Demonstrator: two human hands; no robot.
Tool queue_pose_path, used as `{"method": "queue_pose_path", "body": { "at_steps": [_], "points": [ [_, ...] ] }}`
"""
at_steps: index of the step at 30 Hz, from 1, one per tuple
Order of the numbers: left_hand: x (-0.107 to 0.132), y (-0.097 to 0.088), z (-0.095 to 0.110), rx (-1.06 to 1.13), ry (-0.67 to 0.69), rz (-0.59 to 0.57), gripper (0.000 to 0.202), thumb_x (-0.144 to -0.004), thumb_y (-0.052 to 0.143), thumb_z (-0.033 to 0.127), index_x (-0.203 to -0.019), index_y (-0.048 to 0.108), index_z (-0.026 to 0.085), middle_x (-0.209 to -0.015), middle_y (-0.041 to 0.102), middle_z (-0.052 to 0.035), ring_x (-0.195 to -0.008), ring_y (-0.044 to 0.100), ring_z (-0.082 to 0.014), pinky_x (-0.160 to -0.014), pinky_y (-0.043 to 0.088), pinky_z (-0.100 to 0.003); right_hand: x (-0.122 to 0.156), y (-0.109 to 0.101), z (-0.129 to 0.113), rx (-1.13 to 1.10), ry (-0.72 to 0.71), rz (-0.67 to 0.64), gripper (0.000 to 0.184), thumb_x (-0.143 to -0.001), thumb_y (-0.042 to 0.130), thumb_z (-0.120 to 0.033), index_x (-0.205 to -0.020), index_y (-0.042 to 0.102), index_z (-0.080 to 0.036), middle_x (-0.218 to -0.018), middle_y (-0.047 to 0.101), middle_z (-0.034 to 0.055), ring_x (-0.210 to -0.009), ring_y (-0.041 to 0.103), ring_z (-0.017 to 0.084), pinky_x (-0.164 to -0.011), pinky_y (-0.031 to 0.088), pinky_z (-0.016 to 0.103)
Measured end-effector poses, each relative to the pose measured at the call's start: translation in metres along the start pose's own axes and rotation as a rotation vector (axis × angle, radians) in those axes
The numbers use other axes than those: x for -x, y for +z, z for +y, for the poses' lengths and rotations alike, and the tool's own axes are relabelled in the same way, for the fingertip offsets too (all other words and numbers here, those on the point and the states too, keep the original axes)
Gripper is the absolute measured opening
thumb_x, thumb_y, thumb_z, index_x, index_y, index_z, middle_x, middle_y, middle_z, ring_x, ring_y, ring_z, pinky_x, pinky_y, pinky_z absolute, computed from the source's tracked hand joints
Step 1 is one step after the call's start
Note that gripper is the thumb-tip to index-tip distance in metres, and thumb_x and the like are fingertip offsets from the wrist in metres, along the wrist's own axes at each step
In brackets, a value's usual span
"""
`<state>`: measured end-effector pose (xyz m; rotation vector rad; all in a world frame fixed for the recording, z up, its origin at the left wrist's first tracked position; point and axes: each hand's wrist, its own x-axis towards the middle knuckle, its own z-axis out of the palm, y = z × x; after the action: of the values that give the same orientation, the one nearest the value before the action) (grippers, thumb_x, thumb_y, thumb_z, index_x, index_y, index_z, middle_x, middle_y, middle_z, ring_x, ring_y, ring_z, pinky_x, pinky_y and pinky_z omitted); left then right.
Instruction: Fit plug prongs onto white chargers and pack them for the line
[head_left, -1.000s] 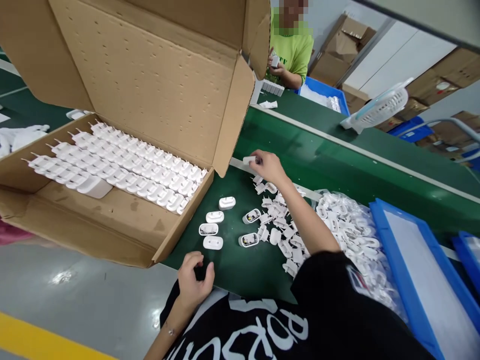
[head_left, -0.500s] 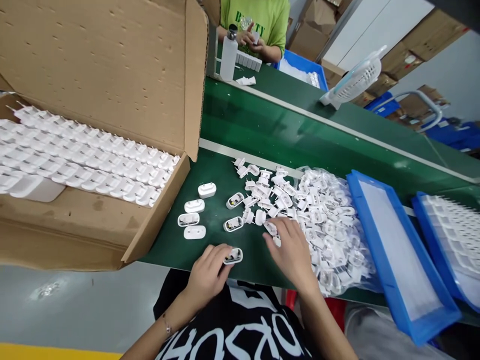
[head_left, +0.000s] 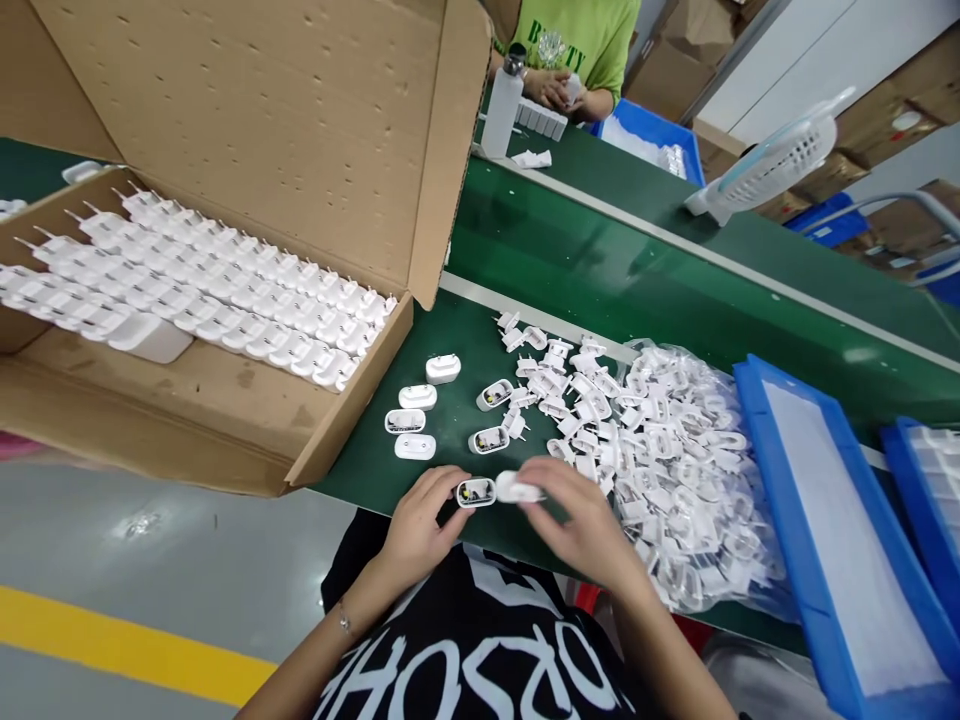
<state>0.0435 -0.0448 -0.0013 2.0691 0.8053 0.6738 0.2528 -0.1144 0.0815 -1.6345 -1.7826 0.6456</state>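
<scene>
Left hand: clamped on open case. Right hand: pinches cap, just beside case. Box: holds rows of white plugs.

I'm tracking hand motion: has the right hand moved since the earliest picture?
Yes: against the table, the right hand moved from the far edge toward the near edge.

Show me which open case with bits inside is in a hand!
The open case held in the left hand, closest to the black shirt. The other open cases lie on the green table, untouched.
</scene>
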Motion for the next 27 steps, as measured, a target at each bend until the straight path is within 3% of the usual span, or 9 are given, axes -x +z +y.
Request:
{"method": "queue_pose_path", "body": {
  "at_steps": [3,8,15,20,24,27],
  "points": [
    [-0.001,-0.002,0.0,0.018,0.006,-0.013,0.022,-0.09,0.054,0.024,-0.111,0.052,0.021,-0.106,0.06,-0.0057,-0.09,0.057,-0.0166,-0.079,0.05,-0.029,-0.005,0.023,-0.012,-0.063,-0.047,-0.046,0.022,-0.092,0.05,-0.014,-0.11,0.059,-0.023,-0.113,0.059,0.0076,-0.107,0.054,0.021,-0.091,0.047,0.037],
    [0.0,0.0,-0.001,0.035,-0.005,-0.018,0.022,-0.09,0.054,0.022,-0.112,0.052,0.021,-0.107,0.059,-0.0048,-0.092,0.056,-0.016,-0.08,0.048,-0.029,-0.01,0.046,-0.005,-0.132,-0.015,-0.023,0.019,-0.093,0.05,-0.015,-0.108,0.06,-0.022,-0.104,0.062,0.0059,-0.099,0.056,0.02,-0.088,0.048,0.037],
    [0.001,0.001,0.002,0.118,0.067,0.051,0.032,-0.086,0.058,0.02,-0.117,0.051,0.02,-0.11,0.059,-0.007,-0.099,0.057,-0.0182,-0.087,0.048,-0.032,-0.007,0.042,-0.008,-0.065,0.064,-0.072,0.018,-0.094,0.05,-0.018,-0.109,0.059,-0.023,-0.104,0.062,0.0062,-0.097,0.058,0.02,-0.086,0.049,0.037],
    [-0.001,0.005,0.007,0.163,0.055,0.098,0.021,-0.087,0.052,0.012,-0.106,0.055,0.019,-0.101,0.059,-0.007,-0.092,0.059,-0.0162,-0.079,0.051,-0.028,-0.005,0.048,-0.001,-0.069,0.104,-0.062,0.015,-0.094,0.051,-0.022,-0.106,0.06,-0.024,-0.099,0.063,0.0044,-0.091,0.061,0.019,-0.081,0.051,0.032],
    [0.003,0.009,0.004,0.017,0.146,0.122,0.024,-0.088,0.051,0.014,-0.112,0.053,0.017,-0.103,0.06,-0.0098,-0.093,0.06,-0.0185,-0.079,0.051,-0.03,0.0,0.054,-0.007,0.045,0.102,-0.054,0.019,-0.096,0.046,-0.02,-0.109,0.06,-0.022,-0.104,0.062,0.0072,-0.09,0.061,0.02,-0.078,0.052,0.034],
    [0.007,0.007,-0.002,-0.159,0.236,0.149,0.025,-0.087,0.053,0.017,-0.112,0.054,0.016,-0.104,0.063,-0.0104,-0.093,0.062,-0.0204,-0.078,0.051,-0.031,-0.001,0.036,-0.022,0.219,0.007,-0.149,0.021,-0.093,0.05,-0.021,-0.111,0.061,-0.022,-0.105,0.062,0.0089,-0.091,0.06,0.024,-0.076,0.052,0.039]
  ]
}}
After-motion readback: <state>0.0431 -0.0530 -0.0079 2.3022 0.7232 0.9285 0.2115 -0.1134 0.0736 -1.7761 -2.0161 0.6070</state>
